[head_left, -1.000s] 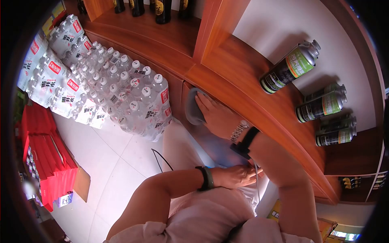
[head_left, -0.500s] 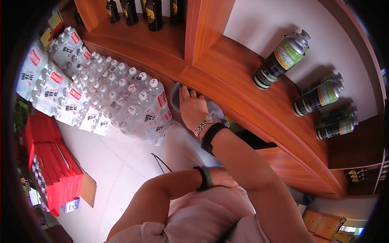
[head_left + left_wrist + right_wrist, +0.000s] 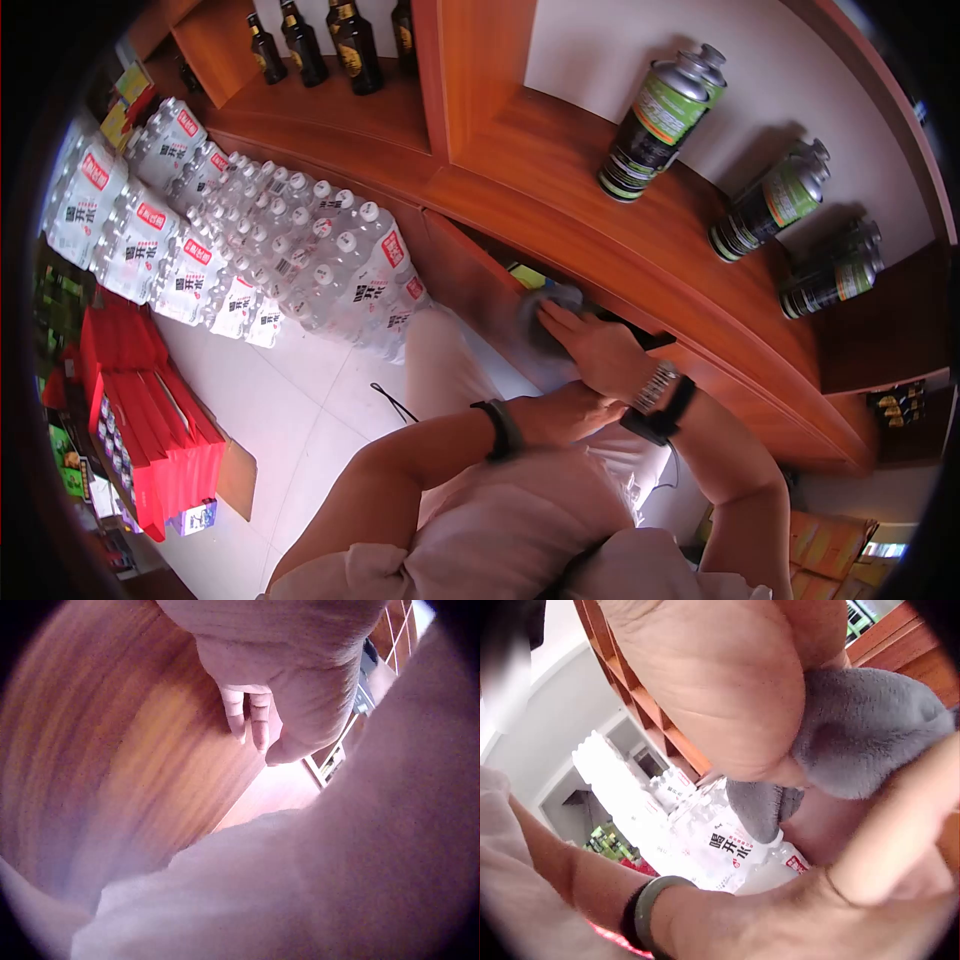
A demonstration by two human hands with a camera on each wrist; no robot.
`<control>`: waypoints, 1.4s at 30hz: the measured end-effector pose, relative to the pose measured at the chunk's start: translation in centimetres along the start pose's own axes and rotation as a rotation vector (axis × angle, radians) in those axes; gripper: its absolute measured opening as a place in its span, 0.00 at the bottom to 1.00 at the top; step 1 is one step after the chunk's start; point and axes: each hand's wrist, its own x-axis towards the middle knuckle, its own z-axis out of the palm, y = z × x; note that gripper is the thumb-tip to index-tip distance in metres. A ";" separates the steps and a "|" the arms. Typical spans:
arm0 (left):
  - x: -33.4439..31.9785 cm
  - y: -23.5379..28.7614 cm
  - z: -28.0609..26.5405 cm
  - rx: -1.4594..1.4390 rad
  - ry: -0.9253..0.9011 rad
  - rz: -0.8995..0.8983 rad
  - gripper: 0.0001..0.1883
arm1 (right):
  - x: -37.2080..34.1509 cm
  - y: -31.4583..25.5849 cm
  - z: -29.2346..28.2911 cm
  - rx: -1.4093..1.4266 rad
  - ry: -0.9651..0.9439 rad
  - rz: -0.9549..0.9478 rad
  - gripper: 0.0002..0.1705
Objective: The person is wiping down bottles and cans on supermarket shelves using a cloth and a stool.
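Note:
My right hand (image 3: 608,358) holds a grey plush cloth (image 3: 545,322) at an open drawer (image 3: 475,265) under the shelf, its fingers lying over the cloth. In the right wrist view, the cloth (image 3: 877,727) bulges out on both sides of the palm. My left hand (image 3: 562,415) is at my lap, just below the right hand, and holds nothing that shows. Its fingers (image 3: 259,724) hang loosely in front of a brown wood panel (image 3: 127,750) in the left wrist view. A yellow-green item (image 3: 522,275) shows inside the drawer.
Shrink-wrapped packs of water bottles (image 3: 340,270) stand on the floor to the left. Green-and-black cans (image 3: 655,125) line the shelf above, with dark bottles (image 3: 355,50) in the compartment beside them. Red bags (image 3: 165,430) stand at lower left. A cable (image 3: 395,402) lies near my leg.
The right hand first slid the cloth toward the far left end of the drawer, then came back right and nearer to my body. My left hand has barely moved.

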 end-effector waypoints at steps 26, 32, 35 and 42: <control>5.1 -6.4 0.1 0.127 0.051 -0.058 0.12 | -15.8 7.1 -2.6 0.362 1.007 0.513 0.33; 3.6 -5.8 -1.4 0.151 0.129 -0.059 0.14 | -14.1 7.1 -1.5 0.147 0.842 0.442 0.31; 1.2 -5.6 -1.3 0.114 0.114 -0.109 0.14 | -12.1 7.8 1.6 0.045 0.575 0.411 0.35; -6.3 -3.4 -4.0 -0.018 0.132 -0.478 0.14 | -2.5 5.7 0.9 0.008 0.524 0.235 0.39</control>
